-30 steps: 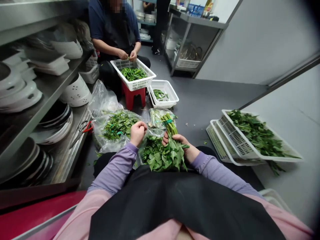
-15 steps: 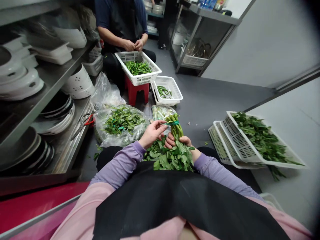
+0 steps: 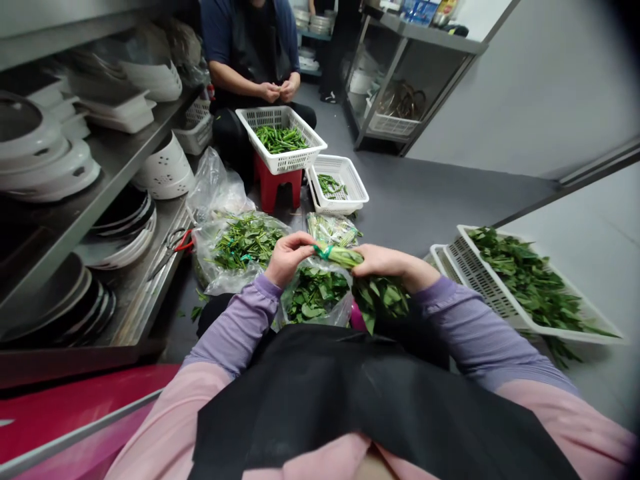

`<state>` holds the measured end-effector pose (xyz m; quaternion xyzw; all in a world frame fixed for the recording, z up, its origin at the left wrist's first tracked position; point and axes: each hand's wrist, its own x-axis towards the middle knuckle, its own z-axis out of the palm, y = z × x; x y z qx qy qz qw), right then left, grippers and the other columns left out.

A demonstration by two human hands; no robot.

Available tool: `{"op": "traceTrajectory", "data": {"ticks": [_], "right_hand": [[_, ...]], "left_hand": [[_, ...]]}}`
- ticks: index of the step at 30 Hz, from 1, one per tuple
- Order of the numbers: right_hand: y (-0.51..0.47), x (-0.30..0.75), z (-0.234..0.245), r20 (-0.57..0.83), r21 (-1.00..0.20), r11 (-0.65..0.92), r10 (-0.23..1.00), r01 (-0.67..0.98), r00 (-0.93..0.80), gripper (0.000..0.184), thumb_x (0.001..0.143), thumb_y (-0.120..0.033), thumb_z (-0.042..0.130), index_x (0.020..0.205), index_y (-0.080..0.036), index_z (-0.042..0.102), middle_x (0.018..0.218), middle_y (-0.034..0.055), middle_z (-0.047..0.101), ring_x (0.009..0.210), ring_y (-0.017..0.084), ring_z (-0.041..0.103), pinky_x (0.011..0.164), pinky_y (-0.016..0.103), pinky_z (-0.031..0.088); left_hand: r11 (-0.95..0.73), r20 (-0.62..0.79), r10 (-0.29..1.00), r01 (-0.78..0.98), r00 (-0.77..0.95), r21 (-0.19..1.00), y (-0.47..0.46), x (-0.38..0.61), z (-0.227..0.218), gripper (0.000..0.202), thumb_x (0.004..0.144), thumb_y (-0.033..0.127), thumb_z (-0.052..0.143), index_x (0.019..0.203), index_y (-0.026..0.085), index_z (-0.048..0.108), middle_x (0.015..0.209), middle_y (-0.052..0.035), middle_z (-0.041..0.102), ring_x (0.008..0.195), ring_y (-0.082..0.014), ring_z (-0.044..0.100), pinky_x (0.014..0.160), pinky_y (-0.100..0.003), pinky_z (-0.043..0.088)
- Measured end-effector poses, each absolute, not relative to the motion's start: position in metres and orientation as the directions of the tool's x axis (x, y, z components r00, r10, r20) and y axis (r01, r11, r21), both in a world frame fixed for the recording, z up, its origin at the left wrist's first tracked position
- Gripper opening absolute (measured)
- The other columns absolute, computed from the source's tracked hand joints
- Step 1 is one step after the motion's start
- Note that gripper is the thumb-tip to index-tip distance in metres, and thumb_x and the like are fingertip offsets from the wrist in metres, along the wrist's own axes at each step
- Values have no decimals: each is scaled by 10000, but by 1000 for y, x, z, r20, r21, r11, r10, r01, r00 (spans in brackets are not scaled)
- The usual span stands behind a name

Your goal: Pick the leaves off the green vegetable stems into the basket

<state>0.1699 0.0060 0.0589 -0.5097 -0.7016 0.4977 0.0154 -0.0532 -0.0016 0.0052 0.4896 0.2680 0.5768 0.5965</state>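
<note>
A bunch of leafy greens (image 3: 381,300) lies sideways above my lap, its stems pointing left and its leaves hanging down on the right. My right hand (image 3: 384,260) is closed around the stems. Green tape (image 3: 324,252) binds the stem ends, and my left hand (image 3: 292,257) pinches it between thumb and fingertips. Just below, a clear plastic bag (image 3: 345,308) holds loose green leaves (image 3: 315,293). Farther left, another clear bag (image 3: 220,283) is filled with cut greens (image 3: 250,239).
A packet of stems (image 3: 333,230) lies beyond my hands. Across from me a person (image 3: 250,53) handles something small over a white basket (image 3: 295,160) of green peppers, set on a red stool (image 3: 270,190). Stacked baskets (image 3: 490,287) with greens stand right; scissors (image 3: 173,250) lie on the left shelf.
The bunch has tipped from upright to sideways, stem ends leftward. My right hand has turned over it and moved right. My left hand now pinches the tape; the bag below is uncovered.
</note>
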Motion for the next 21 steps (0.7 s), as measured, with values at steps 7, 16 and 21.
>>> {"op": "traceTrajectory", "data": {"ticks": [7,16,21], "right_hand": [[-10,191,55,-310,-895,-19,746,446,-590,268,566,-317,603,750,-128,550,665,-1,564,608,127,496,549,236,398],[-12,201,23,-310,-868,-16,798,496,-517,316,578,-276,609,847,-114,568,704,-8,549,628,115,469,581,222,383],[-15,206,16,-270,-909,-5,767,416,-582,367,567,-249,615,901,-108,565,732,-11,546,651,111,462,598,217,377]], "left_hand": [[135,40,965,-617,260,775,-3,-40,-2,141,579,227,681,623,163,564,584,16,515,576,-94,480,581,-250,409],[251,-84,963,-736,256,629,-13,-34,15,150,636,168,637,718,173,512,648,17,523,624,-87,519,477,-172,359],[379,-7,857,-621,516,686,-19,-33,14,214,700,288,650,782,179,484,807,-18,621,418,-36,439,365,-161,281]]}}
